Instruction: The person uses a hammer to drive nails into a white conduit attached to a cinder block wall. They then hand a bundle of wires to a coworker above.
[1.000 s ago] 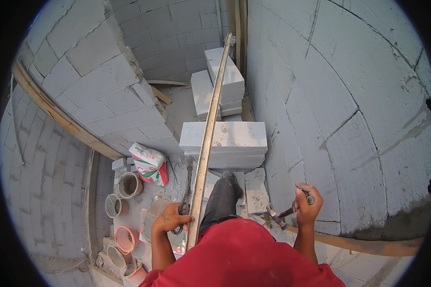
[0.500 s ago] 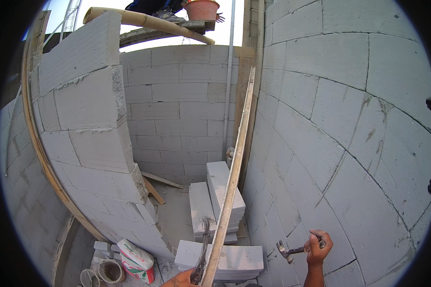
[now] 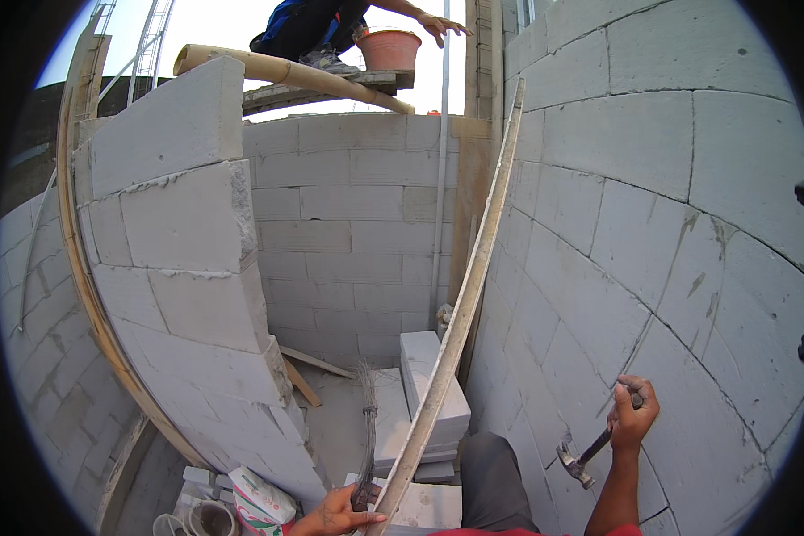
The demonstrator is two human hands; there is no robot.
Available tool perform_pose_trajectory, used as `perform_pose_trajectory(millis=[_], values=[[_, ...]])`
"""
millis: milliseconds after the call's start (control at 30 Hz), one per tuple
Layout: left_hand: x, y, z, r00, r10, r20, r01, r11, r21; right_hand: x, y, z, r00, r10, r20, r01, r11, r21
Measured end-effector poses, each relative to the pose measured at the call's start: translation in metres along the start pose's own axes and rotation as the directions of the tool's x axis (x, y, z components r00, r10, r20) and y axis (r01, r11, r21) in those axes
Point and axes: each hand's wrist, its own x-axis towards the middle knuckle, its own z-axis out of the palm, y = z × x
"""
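My right hand (image 3: pixel 633 413) is closed round the handle of a claw hammer (image 3: pixel 596 446), whose head hangs down to the left beside the right-hand block wall. Low in the middle, my left hand (image 3: pixel 335 515) grips a bundle of thin wire (image 3: pixel 368 433) standing upright. The fingers of that hand also close on the lower end of a long, narrow batten (image 3: pixel 460 326). It slants up and away to the right, its far end near the right wall. Partly behind the batten lie stacked white blocks (image 3: pixel 433 377).
A stepped block wall (image 3: pixel 196 223) rises on the left, with a bamboo pole (image 3: pixel 286 74) across its top. A co-worker crouches on a plank beside an orange bucket (image 3: pixel 390 51). Lower left are a cement-like sack (image 3: pixel 261 500) and buckets (image 3: pixel 213 518).
The batten's far end has swung up and right. My right hand has risen and moved right with the hammer. The view has tilted, and my leg shows. The co-worker's arm reaches out.
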Motion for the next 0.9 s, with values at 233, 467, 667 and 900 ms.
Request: perform_pose_trajectory(millis=[233,467,667,900], values=[[0.092,0.084,-0.054,0.962,0.187,-0.200,-0.191,0.982,0.000,0.004,0.015,-0.006,0.996,0.094,0.001,-0.093,0.986,0.138],[0.150,0.147,-0.083,0.902,0.285,-0.324,-0.288,0.957,0.041,0.010,0.028,-0.031,0.985,0.156,0.076,-0.167,0.971,0.172],[0.203,0.201,-0.122,0.799,0.444,-0.406,-0.394,0.896,0.206,0.008,0.038,-0.055,0.981,0.119,0.154,-0.128,0.991,0.046],[0.182,0.216,-0.139,0.621,0.586,-0.521,-0.501,0.808,0.311,0.003,0.052,-0.066,0.996,0.084,-0.028,-0.086,0.992,-0.093]])
